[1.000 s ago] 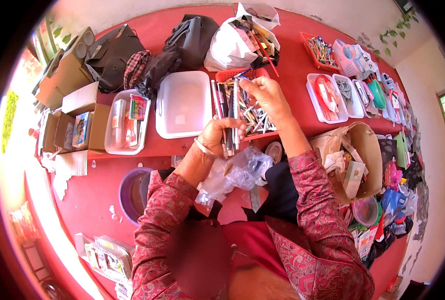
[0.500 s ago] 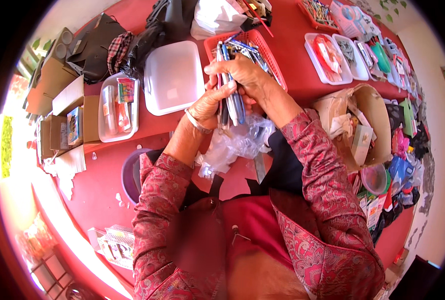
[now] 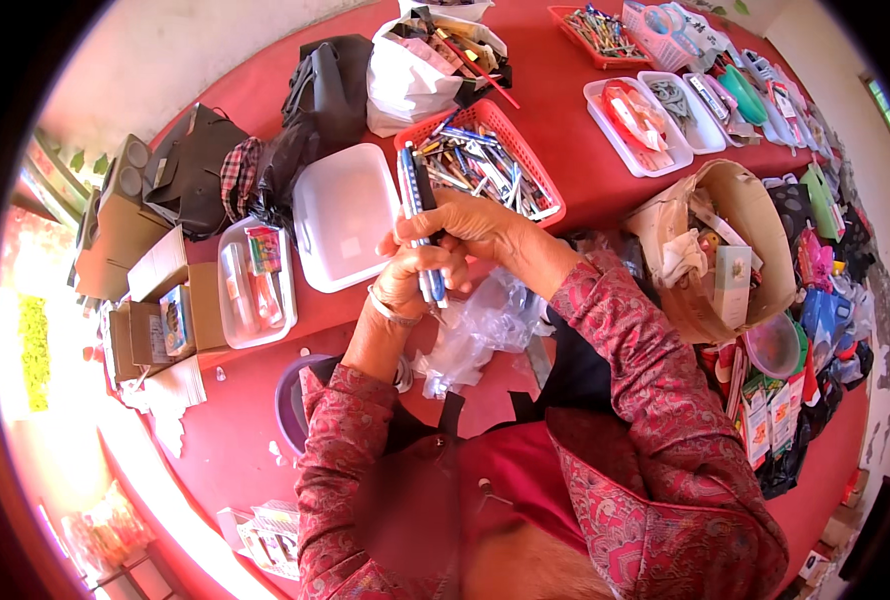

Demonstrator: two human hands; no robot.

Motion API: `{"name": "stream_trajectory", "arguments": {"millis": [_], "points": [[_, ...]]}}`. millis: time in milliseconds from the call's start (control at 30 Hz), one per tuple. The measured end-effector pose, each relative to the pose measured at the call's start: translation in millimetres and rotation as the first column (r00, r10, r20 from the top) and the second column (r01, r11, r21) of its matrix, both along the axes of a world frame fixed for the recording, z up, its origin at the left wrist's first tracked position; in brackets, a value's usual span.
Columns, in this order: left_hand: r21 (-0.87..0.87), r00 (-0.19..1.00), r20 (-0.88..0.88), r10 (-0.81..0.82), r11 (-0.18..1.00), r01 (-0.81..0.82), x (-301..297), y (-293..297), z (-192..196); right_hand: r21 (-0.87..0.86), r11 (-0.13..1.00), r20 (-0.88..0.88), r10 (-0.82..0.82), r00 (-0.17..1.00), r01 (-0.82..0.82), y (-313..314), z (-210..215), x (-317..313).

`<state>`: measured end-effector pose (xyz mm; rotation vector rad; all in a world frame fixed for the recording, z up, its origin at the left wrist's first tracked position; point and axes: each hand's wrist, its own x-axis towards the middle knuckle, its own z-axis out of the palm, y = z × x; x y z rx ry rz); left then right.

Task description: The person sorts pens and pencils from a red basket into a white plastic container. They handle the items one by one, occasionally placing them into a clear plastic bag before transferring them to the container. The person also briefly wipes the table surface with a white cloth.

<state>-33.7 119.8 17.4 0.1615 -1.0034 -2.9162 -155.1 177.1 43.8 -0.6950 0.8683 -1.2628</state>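
Observation:
Both my hands are closed round a small bundle of pens [image 3: 412,185], held upright in front of me with blue, white and black barrels showing. My left hand [image 3: 410,280] grips the lower part, fingers wrapped round it. Higher up, my right hand [image 3: 465,222] holds the same bundle from the right side. Just beyond my hands lies a red basket [image 3: 550,185] filled with many loose pens [image 3: 485,160]. A translucent white lidded tray [image 3: 343,215] sits to the left of the basket. Crumpled clear plastic bags [image 3: 480,330] lie below my hands, near my lap.
At left are a white tray of packets [image 3: 270,335], an open cardboard box [image 3: 203,300] and black bags [image 3: 200,165]. A white bag [image 3: 395,85] stands behind. To the right are a large carton [image 3: 665,285], white trays [image 3: 665,165] and a pile of packaged goods [image 3: 815,330].
The pen bundle and my hands have moved slightly left and away from over the basket, whose pens now show more. My view has shifted, so the table's things appear lower.

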Motion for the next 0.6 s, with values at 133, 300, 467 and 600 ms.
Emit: {"name": "stream_trajectory", "arguments": {"millis": [133,300,467,600], "points": [[-0.083,1.000,0.010,-0.020,0.996,0.021,1,2,0,0.058,0.991,-0.126,-0.110,0.986,0.119,5,9,9],[-0.127,0.999,-0.011,-0.043,0.991,0.041,-3,10,9,-0.005,0.973,-0.255,-0.225,0.940,0.231,12,2,8],[-0.333,0.979,0.058,0.193,0.929,-0.164,6,9,5,-0.092,0.939,-0.011,-0.333,0.943,0.331,25,19,4],[-0.552,0.800,0.230,0.554,0.752,-0.361,13,-38,-30,-0.094,0.893,0.257,-0.405,0.878,0.440,23,11,-28]]}}
